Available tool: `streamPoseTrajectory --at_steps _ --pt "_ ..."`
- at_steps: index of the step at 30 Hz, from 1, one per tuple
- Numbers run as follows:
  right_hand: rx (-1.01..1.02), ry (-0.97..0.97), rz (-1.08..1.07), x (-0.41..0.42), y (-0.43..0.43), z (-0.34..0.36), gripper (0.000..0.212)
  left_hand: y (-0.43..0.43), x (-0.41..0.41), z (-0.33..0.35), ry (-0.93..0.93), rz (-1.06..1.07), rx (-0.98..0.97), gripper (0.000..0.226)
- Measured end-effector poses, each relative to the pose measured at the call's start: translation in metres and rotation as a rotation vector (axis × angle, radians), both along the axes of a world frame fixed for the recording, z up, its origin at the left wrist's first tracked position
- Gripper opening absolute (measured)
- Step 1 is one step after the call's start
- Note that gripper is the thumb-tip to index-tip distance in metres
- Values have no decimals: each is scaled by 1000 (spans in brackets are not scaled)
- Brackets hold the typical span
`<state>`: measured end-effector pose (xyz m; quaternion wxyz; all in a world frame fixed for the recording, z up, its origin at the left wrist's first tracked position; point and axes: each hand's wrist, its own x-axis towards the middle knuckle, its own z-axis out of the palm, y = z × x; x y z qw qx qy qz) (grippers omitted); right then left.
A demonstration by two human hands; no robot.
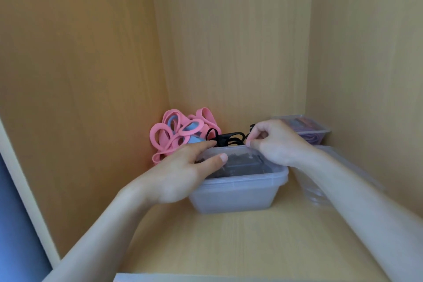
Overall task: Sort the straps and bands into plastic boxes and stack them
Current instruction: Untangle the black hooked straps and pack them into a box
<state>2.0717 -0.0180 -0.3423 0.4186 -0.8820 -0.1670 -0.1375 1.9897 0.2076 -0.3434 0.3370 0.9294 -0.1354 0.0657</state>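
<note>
A translucent plastic box (235,197) with dark straps inside stands in the middle of the cabinet floor, and a clear lid (242,160) lies on it. My left hand (183,174) rests flat on the lid's left part with its fingers stretched out. Over the far right corner, my right hand (274,144) has its fingers curled, with thumb and forefinger pinching the lid's rim. Behind the box lie black straps with clips (229,138). A heap of pink and blue bands (176,135) fills the back left corner.
A second clear box (318,131) holding purple and red bands stands in the back right corner. More clear plastic boxes (313,192) sit at the right, partly under my right forearm. Wooden walls close in the left, back and right.
</note>
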Motion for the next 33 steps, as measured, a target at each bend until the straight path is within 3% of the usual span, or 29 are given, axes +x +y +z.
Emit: streamPoseTrajectory --at_steps 6,13,21,24,27,31,33 --pt "-28 -17 -43 2 -1 1 25 -6 8 2 -4 -2 57 83" --pt "-222 -123 -119 -1 -13 8 23 -22 26 15 80 -184 174 85" --pt "-468 -162 -123 -8 -9 20 19 -23 41 21 188 -177 249 112" --pt "-346 -67 -66 -2 -10 17 25 -26 47 28 212 -167 311 112" --pt "-88 96 35 0 -11 11 36 -30 55 27 196 -169 285 110" --pt "90 236 106 1 -18 6 40 -22 63 13 170 -288 -33 77" --pt "146 301 137 0 -22 5 37 -17 66 8 158 -273 -246 72"
